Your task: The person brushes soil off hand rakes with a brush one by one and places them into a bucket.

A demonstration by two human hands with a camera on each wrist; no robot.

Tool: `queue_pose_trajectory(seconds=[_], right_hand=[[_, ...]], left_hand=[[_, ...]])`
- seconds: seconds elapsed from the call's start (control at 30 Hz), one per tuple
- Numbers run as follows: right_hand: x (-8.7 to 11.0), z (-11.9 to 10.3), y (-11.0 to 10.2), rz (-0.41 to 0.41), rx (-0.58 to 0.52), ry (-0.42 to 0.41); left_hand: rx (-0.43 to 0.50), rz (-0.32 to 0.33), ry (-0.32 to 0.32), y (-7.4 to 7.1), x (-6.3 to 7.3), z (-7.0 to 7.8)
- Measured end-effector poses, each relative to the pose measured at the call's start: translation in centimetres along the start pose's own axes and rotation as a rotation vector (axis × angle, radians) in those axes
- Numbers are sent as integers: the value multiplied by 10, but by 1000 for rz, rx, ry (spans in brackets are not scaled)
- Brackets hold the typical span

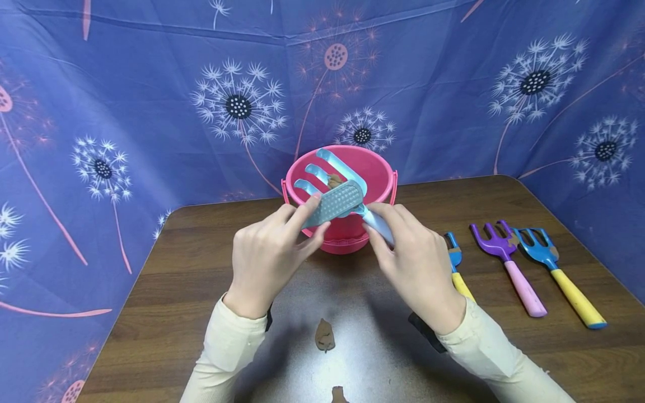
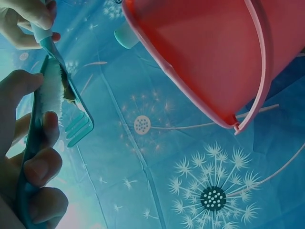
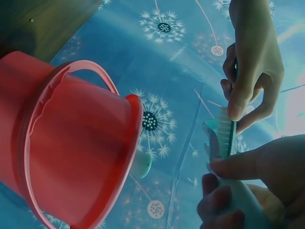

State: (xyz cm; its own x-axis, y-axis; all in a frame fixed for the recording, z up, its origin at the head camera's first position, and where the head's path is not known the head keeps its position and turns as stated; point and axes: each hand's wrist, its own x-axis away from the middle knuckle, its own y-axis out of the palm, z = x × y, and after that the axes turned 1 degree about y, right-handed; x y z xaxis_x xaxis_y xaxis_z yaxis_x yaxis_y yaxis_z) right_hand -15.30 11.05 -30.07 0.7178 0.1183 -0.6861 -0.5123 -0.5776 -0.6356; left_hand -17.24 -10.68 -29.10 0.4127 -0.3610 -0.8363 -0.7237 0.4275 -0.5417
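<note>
My left hand (image 1: 269,243) grips a teal scrub brush (image 1: 336,201) with white bristles. A small light blue toy garden fork (image 1: 347,168) is in my right hand (image 1: 415,254), held by its pale handle. Seen from the left wrist, the bristles (image 2: 51,90) lie against the fork near the base of its tines. Brown dirt (image 1: 334,181) clings to the fork there. Both tools are held in the air over the front of a pink bucket (image 1: 345,238), whose inside is partly hidden by them.
To the right lie a purple fork (image 1: 496,245) with a pink handle, a blue fork (image 1: 539,254) with a yellow one, and another blue-and-yellow tool (image 1: 455,257) partly behind my hand. Brown pieces, one a flat patch (image 1: 325,336), lie on the table (image 1: 166,291). Patterned cloth (image 1: 151,56) hangs behind.
</note>
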Motion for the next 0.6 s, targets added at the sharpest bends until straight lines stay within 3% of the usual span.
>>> queue_pose_trajectory(seconds=[0.37,0.6], right_hand=[[1,1,-4,-57,-19,120],[1,2,-5,-23,-14,110]], left_hand=[[30,25,-76,-5,1,-1],[54,-14,-19,-2,1,3]])
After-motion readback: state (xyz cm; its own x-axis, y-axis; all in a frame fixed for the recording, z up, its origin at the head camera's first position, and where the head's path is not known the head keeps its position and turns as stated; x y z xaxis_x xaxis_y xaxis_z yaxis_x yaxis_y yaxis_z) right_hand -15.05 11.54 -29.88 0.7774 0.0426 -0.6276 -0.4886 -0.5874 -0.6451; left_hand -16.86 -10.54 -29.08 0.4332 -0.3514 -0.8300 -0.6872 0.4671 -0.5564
